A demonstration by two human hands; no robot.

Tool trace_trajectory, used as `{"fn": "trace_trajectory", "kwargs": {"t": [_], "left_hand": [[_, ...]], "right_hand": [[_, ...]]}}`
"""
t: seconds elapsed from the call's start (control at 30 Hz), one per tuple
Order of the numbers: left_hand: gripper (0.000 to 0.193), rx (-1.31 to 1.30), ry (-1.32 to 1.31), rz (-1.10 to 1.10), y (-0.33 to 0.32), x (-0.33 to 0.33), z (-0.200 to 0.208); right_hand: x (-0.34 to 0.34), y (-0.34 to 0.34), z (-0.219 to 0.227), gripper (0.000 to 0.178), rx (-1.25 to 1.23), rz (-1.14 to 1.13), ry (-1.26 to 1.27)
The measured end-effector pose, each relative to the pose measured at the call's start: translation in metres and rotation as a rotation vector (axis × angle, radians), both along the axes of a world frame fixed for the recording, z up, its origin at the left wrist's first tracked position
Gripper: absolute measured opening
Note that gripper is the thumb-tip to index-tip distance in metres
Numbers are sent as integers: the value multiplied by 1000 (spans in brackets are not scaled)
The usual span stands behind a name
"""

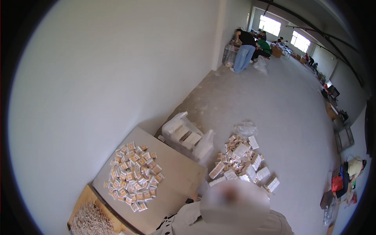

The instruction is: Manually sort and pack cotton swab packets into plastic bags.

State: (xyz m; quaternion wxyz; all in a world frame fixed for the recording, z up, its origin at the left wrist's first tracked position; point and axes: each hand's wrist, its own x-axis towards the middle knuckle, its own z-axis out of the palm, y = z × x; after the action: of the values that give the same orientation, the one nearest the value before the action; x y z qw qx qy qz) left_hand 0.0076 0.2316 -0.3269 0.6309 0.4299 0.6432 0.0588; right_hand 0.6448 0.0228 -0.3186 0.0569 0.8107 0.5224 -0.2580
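Note:
Neither my left hand nor my right hand can be made out. A pile of small wrapped packs [135, 176], white with orange-yellow labels, lies spread over a flat tan tabletop [178, 172]. Beside the near left edge stands an open cardboard box [84, 196] filled with many thin pale pieces [92, 221]. At the lower edge, a beige garment [184, 219] and a black-and-white dotted sleeve [166, 225] show next to the table. A blurred oval covers what is above the garment.
Past the table stands an open white bag [203, 147] holding white packs. Many white and orange packs [239, 156] lie heaped on the grey floor [274, 109], by clear plastic [246, 128]. Co-workers [244, 49] stand and crouch farther off; another person [348, 176] bends at right. A wall [117, 70] runs along the left.

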Motion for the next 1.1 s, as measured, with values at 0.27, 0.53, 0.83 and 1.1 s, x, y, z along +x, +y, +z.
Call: {"fn": "trace_trajectory", "kwargs": {"t": [0.27,0.53,0.83,1.1], "left_hand": [[33,-61,-138,127,7,12,-6],[31,-119,-277,236,21,29,-13],[29,-190,-425,313,49,54,-8],[28,-247,-559,414,59,70,2]], "right_hand": [[1,-1,-5,22,-6,-5,8],[-12,7,7,23,43,60,24],[-7,-9,4,22,5,77,-38],[-6,-31,9,25,-19,40,-40]]}}
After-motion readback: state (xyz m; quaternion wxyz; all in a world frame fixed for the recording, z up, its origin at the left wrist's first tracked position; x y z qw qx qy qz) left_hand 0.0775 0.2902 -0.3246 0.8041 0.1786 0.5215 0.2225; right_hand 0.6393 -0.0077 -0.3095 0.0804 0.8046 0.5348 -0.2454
